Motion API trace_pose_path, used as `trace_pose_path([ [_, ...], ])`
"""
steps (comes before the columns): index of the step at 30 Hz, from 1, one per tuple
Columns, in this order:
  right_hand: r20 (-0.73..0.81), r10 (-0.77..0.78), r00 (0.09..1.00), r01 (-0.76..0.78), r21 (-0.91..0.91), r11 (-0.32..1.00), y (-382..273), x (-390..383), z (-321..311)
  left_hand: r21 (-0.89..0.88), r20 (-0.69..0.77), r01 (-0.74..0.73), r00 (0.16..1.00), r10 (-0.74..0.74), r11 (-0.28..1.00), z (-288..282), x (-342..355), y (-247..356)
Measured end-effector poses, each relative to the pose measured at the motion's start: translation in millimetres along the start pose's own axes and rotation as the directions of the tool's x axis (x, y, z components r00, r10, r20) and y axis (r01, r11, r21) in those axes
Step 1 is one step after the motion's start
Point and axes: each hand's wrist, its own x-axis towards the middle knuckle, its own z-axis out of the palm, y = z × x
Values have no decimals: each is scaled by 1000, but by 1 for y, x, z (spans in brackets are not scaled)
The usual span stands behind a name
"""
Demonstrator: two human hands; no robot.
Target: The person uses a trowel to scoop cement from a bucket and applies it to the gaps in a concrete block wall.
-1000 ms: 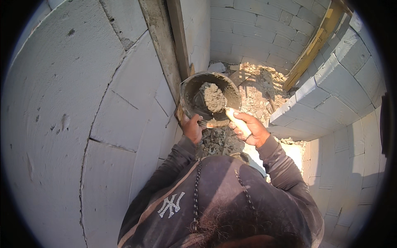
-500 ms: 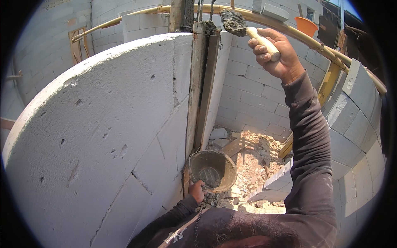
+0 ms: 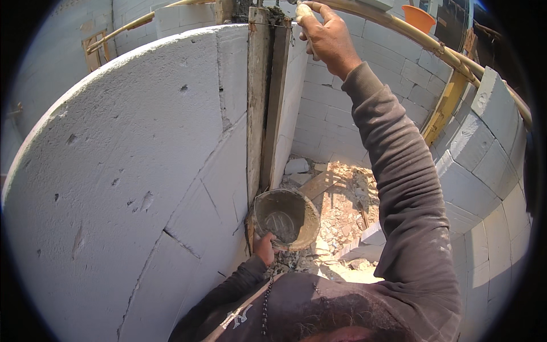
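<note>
My left hand (image 3: 264, 249) is closed on the near rim of a mortar-smeared bucket (image 3: 312, 224), which hangs low beside the wall with a little grey residue inside. My raised right hand (image 3: 331, 44) grips the pale handle of a trowel (image 3: 304, 11) at the top edge of the picture. The trowel's blade cannot be made out now. Just left of that hand, wet grey mortar (image 3: 276, 15) sits at the top of the narrow upright gap between two wooden form boards (image 3: 258, 85). A white block wall (image 3: 142, 125) meets the boards on the left.
A bamboo pole (image 3: 413, 35) crosses behind my right hand, with an orange container (image 3: 419, 19) near it. Rubble (image 3: 342, 211) and a plank (image 3: 319, 183) lie on the ground below. Block walls (image 3: 478, 165) rise on the right, beside a yellowish wooden post (image 3: 446, 108).
My right hand has moved left and up with the trowel, to the top of the form boards. The mortar lump on its blade is no longer visible. My left hand still holds the bucket.
</note>
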Motion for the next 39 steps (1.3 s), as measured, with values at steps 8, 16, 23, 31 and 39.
trace_pose_path([
  [8,246,543,803,-585,157,795,11,-305,-94,38,157,-174,973,167,984,23,2,14],
  [16,99,765,636,-593,-572,567,84,-498,-56,416,374,-327,912,168,848,29,10,-10],
  [23,362,627,690,-217,-723,656,65,-510,-76,497,557,-384,829,53,778,61,-6,-5],
  [31,152,691,707,-451,-656,606,69,-519,-103,552,600,-447,799,38,703,92,-33,1],
  [39,-16,672,740,-515,-657,551,72,-531,-95,537,619,-500,781,86,679,92,-28,0],
])
